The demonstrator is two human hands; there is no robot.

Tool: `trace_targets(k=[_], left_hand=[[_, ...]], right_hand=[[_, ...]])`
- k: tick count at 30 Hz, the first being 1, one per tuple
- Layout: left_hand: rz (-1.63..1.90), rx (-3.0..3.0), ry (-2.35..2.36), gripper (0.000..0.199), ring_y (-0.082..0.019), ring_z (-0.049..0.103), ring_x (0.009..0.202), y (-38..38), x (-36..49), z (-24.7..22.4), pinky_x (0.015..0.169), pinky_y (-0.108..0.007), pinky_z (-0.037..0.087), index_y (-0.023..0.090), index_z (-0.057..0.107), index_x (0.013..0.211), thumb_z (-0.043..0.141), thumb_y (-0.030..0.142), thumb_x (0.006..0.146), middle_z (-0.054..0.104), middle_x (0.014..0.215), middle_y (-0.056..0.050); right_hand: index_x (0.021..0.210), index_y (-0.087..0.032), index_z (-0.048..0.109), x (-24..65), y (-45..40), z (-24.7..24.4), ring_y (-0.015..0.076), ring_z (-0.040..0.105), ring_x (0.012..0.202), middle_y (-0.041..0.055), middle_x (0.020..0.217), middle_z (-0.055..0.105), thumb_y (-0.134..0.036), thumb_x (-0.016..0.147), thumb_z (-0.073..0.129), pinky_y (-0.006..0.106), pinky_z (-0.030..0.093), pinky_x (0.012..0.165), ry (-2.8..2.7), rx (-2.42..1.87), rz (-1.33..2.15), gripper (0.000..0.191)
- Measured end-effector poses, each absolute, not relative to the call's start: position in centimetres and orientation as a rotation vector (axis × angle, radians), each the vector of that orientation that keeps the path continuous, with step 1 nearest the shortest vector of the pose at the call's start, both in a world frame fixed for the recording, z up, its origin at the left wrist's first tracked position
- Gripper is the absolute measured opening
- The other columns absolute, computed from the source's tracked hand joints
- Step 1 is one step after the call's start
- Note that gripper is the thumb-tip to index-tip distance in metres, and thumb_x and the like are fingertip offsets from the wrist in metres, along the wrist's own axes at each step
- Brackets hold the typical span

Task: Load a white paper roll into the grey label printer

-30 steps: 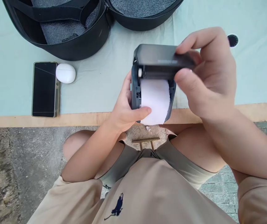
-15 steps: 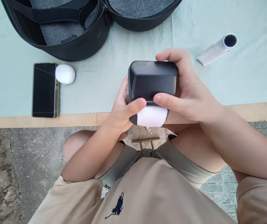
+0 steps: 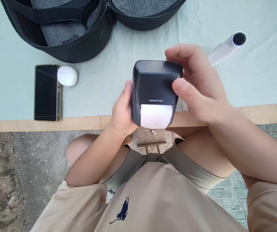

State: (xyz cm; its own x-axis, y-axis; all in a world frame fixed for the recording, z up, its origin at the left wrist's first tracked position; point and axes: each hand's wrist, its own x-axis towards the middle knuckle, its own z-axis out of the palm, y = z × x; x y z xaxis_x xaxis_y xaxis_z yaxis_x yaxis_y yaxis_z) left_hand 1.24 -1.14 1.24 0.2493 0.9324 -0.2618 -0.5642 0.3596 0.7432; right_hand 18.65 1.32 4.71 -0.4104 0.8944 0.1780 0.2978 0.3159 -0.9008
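Note:
A black label printer marked NIIMBOT is at the middle of the view, above the table's front edge. White paper hangs from its near side. My left hand grips the printer's left side, with the thumb along the edge. At the printer's right side is my right hand, its thumb and fingers apart. The right thumb tip overlaps the printer's right edge; whether it touches cannot be told.
An open black case with grey foam stands at the back left. A phone and a white oval object lie at left. A white cylindrical object lies at back right, on the cloth-covered table.
My right hand has loosened from the printer, its thumb moving up and right off the lower front. My left thumb has moved from the front to the side. More paper shows.

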Motion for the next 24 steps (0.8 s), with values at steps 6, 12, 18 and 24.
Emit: trace_targets(k=[6, 12, 18, 24], left_hand=[[1.104, 0.582, 0.777, 0.041, -0.026, 0.048, 0.135, -1.2, 1.1, 0.9, 0.106, -0.04, 0.049, 0.022, 0.063, 0.104, 0.038, 0.053, 0.093, 0.068, 0.116, -0.004], [1.112, 0.569, 0.813, 0.03, -0.025, 0.048, 0.135, -1.1, 1.1, 1.1, 0.108, -0.041, 0.048, 0.024, 0.062, 0.097, 0.044, 0.047, 0.091, 0.069, 0.112, -0.003], [1.128, 0.545, 0.71, 0.04, -0.027, 0.045, 0.137, -0.8, 1.4, 1.6, 0.107, -0.046, 0.048, 0.022, 0.061, 0.102, 0.034, 0.05, 0.093, 0.068, 0.112, -0.004], [1.135, 0.585, 0.678, 0.028, -0.026, 0.044, 0.138, -0.9, 1.3, 1.4, 0.105, -0.042, 0.049, 0.023, 0.061, 0.102, 0.042, 0.041, 0.091, 0.068, 0.111, -0.004]], right_hand=[[0.129, -0.026, 0.045, 18.9, 1.5, 4.9, 0.0179, 0.053, 0.118, 0.0038, 0.13, 0.052, -0.039, 0.084, 0.059, 0.037, 0.048, 0.105, -2.002, -0.993, 1.035, 0.049], [0.132, -0.032, 0.04, 19.3, 1.6, 5.1, 0.0217, 0.048, 0.125, 0.0032, 0.137, 0.046, -0.041, 0.075, 0.069, 0.04, 0.05, 0.101, -2.118, -0.96, 1.027, 0.065], [0.11, -0.027, 0.055, 19.1, 1.4, 5.9, 0.0201, 0.056, 0.104, 0.0027, 0.116, 0.056, -0.048, 0.073, 0.07, 0.034, 0.051, 0.076, -1.948, -1.1, 0.65, 0.046], [0.102, -0.029, 0.045, 18.2, 0.4, 7.7, 0.0025, 0.044, 0.056, -0.003, 0.11, 0.051, -0.032, 0.089, 0.054, 0.026, 0.044, 0.051, -1.649, -1.256, 0.521, 0.016]])
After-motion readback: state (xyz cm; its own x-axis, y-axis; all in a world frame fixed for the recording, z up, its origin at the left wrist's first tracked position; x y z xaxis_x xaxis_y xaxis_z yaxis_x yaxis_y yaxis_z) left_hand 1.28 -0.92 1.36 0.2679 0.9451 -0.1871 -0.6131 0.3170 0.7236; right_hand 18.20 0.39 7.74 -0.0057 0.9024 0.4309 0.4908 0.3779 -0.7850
